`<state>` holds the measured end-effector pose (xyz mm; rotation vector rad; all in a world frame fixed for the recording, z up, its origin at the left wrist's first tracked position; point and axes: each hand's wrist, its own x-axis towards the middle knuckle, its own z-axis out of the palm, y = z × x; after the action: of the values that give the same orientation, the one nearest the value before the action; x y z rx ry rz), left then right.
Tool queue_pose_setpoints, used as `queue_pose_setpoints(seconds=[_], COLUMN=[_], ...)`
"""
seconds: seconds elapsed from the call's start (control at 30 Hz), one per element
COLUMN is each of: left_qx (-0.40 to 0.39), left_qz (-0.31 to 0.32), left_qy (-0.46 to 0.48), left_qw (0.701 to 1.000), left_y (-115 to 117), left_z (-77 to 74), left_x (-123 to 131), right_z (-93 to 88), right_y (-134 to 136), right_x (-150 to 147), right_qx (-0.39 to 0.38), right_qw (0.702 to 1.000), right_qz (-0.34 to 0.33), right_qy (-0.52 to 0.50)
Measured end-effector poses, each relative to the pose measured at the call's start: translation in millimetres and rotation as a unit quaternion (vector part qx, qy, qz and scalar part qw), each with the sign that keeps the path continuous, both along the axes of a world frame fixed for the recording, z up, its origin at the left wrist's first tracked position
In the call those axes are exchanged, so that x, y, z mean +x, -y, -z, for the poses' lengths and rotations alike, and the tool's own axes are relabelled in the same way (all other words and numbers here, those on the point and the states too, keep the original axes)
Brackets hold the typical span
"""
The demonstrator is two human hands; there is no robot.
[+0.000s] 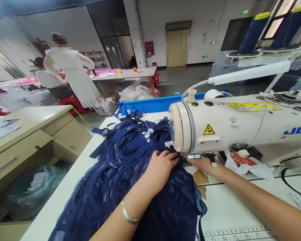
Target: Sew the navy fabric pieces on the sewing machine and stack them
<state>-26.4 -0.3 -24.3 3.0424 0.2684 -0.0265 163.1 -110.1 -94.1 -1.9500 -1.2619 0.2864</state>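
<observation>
Pressing palm-down on the navy fabric (pixel 110 187), my left hand (pixel 162 170) is lying spread rather than clenched, its slightly bent fingers pointing toward the needle area of the white sewing machine (pixel 215 125). My right hand (pixel 198 163) is reaching in from the opposite side, beneath the machine's head, and its fingertips are hiding behind the metal parts, so I cannot tell whether it is pinching the cloth or only touching it. The navy fabric is spreading to the left of my left hand and under its wrist, while straps and bands, with white tags (pixel 148 133) among them, are heaping up just beyond its fingers. A silver bracelet (pixel 128 214) is circling my left wrist. Between my forearms, a darker lacy edge (pixel 200 202) is drooping over the pale tabletop (pixel 223 197), and a printed ruler scale (pixel 235 234) is lying nearer to me than either hand. Just beyond my right wrist, copper-coloured bits (pixel 242 160) are sitting in a white wrapping (pixel 262 170). Farther past my left hand, a blue sheet (pixel 150 104) is stretching behind the table, and well off to its left two people (pixel 72 73) are working beside a long table (pixel 140 72).
</observation>
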Motion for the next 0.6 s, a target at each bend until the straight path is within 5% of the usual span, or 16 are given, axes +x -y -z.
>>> queue_pose_setpoints(seconds=[0.6], left_qx=[0.012], left_qz=[-0.010], left_qy=[0.028], left_qw=[0.999], left_y=[-1], left_z=[6.2], left_x=[4], right_z=[13.7], right_y=[2], right_x=[-3], right_qx=[0.012], right_qw=[0.998], right_qz=[0.011], right_qy=[0.067])
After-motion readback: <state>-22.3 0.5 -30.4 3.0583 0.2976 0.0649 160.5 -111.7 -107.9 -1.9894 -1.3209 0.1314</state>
